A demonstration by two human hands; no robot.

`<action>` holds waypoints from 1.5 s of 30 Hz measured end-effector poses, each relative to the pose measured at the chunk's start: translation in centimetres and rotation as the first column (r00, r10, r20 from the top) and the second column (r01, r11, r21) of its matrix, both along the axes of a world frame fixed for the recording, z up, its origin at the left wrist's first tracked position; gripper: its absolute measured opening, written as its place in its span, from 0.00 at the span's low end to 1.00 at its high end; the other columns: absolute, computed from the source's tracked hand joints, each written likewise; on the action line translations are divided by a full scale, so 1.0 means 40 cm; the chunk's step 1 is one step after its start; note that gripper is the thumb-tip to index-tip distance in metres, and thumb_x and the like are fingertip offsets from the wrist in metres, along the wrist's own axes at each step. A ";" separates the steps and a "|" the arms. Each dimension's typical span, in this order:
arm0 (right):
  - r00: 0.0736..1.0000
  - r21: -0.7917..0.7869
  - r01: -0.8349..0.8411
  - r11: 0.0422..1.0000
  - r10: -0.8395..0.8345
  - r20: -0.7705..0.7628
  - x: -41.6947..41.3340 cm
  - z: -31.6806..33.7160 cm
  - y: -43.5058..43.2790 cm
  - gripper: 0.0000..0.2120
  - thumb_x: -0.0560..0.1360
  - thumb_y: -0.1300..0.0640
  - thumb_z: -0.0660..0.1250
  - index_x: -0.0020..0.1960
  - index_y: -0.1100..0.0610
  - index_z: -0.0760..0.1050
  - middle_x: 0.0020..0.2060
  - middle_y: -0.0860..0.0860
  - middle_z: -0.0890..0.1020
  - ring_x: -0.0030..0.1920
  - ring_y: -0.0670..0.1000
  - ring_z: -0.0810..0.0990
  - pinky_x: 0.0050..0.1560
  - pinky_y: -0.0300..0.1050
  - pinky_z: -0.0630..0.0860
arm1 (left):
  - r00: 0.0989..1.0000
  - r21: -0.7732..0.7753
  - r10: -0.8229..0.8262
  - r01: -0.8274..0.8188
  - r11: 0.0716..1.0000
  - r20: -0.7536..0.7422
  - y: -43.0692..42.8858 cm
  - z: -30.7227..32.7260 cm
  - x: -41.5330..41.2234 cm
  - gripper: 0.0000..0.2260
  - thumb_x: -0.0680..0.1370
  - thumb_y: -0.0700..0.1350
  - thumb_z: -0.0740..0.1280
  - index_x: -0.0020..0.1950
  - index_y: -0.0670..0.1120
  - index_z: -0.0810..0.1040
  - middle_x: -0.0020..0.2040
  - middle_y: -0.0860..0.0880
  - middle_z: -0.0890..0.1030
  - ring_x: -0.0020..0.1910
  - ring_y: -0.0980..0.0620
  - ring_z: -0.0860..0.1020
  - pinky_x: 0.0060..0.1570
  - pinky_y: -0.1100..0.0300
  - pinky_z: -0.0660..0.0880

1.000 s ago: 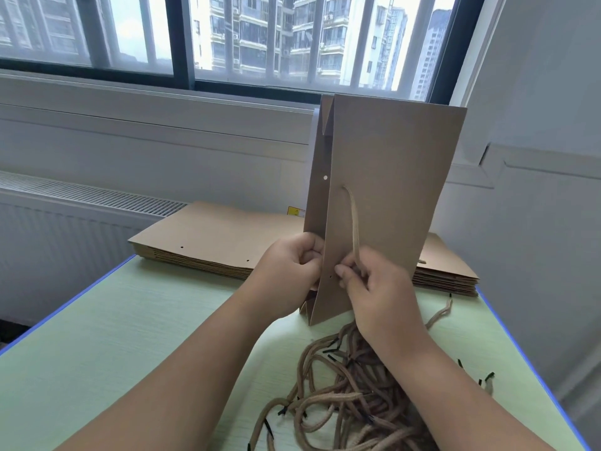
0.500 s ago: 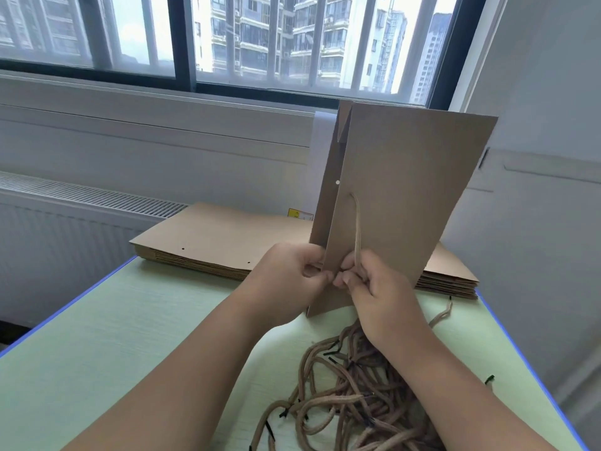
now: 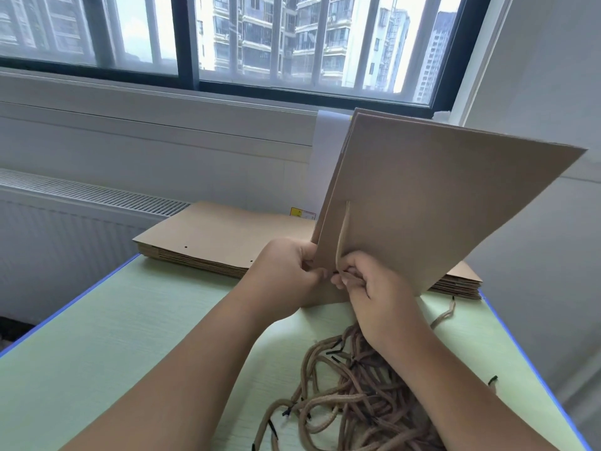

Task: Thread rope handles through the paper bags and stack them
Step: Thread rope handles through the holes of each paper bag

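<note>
I hold a flat brown paper bag upright above the table, tilted to the right. My left hand grips its lower left edge. My right hand pinches a tan rope handle that runs up the bag's front face to a hole. A tangle of loose rope handles with black tips lies on the table below my right forearm. Behind the hands lies a flat stack of brown paper bags with punched holes.
The pale green table has a blue edge on its left and right sides. A white radiator grille and window sill run along the back. A white wall stands close on the right. One loose rope end lies near the stack.
The held bag has tilted further to the right and swung nearer the camera. Both hands have shifted slightly and stay at its lower edge with the rope.
</note>
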State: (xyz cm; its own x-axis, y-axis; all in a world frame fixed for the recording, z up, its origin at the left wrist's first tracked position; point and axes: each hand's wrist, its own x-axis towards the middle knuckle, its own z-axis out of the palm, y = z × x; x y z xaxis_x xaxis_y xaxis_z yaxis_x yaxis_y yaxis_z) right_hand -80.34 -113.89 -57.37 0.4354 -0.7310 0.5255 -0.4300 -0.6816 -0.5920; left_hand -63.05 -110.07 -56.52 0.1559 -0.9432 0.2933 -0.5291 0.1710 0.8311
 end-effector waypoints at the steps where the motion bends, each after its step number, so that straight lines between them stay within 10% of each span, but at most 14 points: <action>1: 1.000 -0.011 0.001 1.000 -0.001 -0.006 0.002 0.000 0.001 0.20 0.79 0.66 0.64 0.47 0.39 0.73 0.41 0.36 0.84 0.48 0.37 0.83 0.49 0.42 0.80 | 1.000 0.002 0.003 -0.003 1.000 -0.004 -0.002 -0.004 0.001 0.09 0.79 0.36 0.70 0.51 0.47 0.88 0.41 0.49 0.87 0.30 0.61 0.75 0.32 0.70 0.68; 6: 0.997 -0.084 0.042 0.996 -0.047 -0.060 -0.001 0.002 -0.001 0.10 0.79 0.61 0.66 0.45 0.47 0.74 0.37 0.43 0.84 0.38 0.45 0.82 0.41 0.51 0.78 | 1.000 0.024 0.003 -0.003 1.000 -0.007 -0.004 -0.004 -0.009 0.04 0.78 0.40 0.71 0.49 0.41 0.85 0.40 0.39 0.82 0.33 0.54 0.69 0.33 0.63 0.66; 13: 0.991 -0.160 0.062 0.985 -0.080 -0.109 0.009 0.007 0.006 0.05 0.76 0.60 0.68 0.44 0.53 0.73 0.32 0.49 0.81 0.34 0.55 0.78 0.35 0.55 0.75 | 0.997 -0.001 -0.072 0.072 0.997 -0.025 0.016 0.018 -0.033 0.12 0.77 0.33 0.66 0.49 0.44 0.87 0.33 0.50 0.80 0.24 0.61 0.67 0.27 0.70 0.64; 18: 0.991 -0.134 0.074 0.988 -0.087 -0.100 0.013 0.001 0.000 0.09 0.78 0.57 0.66 0.44 0.51 0.67 0.33 0.49 0.82 0.36 0.57 0.80 0.36 0.57 0.76 | 0.963 0.092 -0.172 0.194 0.977 -0.207 0.009 0.027 -0.024 0.21 0.75 0.30 0.55 0.52 0.40 0.86 0.47 0.37 0.86 0.48 0.38 0.84 0.55 0.49 0.83; 24: 0.993 0.020 0.020 1.000 -0.018 -0.115 0.002 0.008 -0.001 0.08 0.80 0.58 0.67 0.45 0.51 0.70 0.38 0.45 0.84 0.42 0.47 0.82 0.46 0.53 0.77 | 0.962 0.089 -0.161 0.185 0.979 -0.221 0.007 0.010 -0.012 0.20 0.81 0.29 0.60 0.46 0.48 0.87 0.44 0.46 0.88 0.47 0.50 0.87 0.57 0.53 0.82; 31: 0.996 0.034 -0.006 0.999 0.008 -0.084 -0.001 0.004 0.002 0.09 0.79 0.57 0.66 0.44 0.49 0.68 0.37 0.47 0.83 0.40 0.47 0.82 0.44 0.54 0.78 | 0.995 0.026 -0.006 0.003 1.000 0.102 0.004 0.001 -0.020 0.14 0.78 0.38 0.62 0.36 0.49 0.80 0.34 0.44 0.80 0.32 0.50 0.74 0.34 0.55 0.72; 40: 0.984 0.126 0.047 0.991 -0.068 0.168 0.005 0.003 0.010 0.22 0.69 0.32 0.65 0.41 0.50 0.64 0.33 0.54 0.79 0.36 0.57 0.82 0.40 0.57 0.78 | 0.902 -0.052 -0.051 0.080 0.995 0.428 0.015 0.013 -0.033 0.08 0.81 0.43 0.60 0.48 0.45 0.78 0.44 0.48 0.78 0.43 0.47 0.76 0.45 0.45 0.75; 45: 0.984 0.037 0.136 0.990 -0.140 0.110 0.011 0.005 0.020 0.19 0.71 0.41 0.69 0.36 0.48 0.60 0.28 0.42 0.73 0.28 0.45 0.70 0.30 0.43 0.66 | 0.898 -0.070 -0.068 0.109 0.992 0.435 0.020 0.019 -0.032 0.11 0.78 0.45 0.56 0.47 0.43 0.77 0.43 0.47 0.78 0.42 0.45 0.76 0.43 0.44 0.76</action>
State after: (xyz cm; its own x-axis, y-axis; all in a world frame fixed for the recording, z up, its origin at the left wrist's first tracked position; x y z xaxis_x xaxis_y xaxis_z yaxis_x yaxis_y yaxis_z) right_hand -79.88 -113.09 -57.16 0.2687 -0.7959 0.5425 -0.4484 -0.6019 -0.6609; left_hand -64.33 -109.26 -55.78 -0.0879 -0.9135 0.3972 -0.8110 0.2972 0.5039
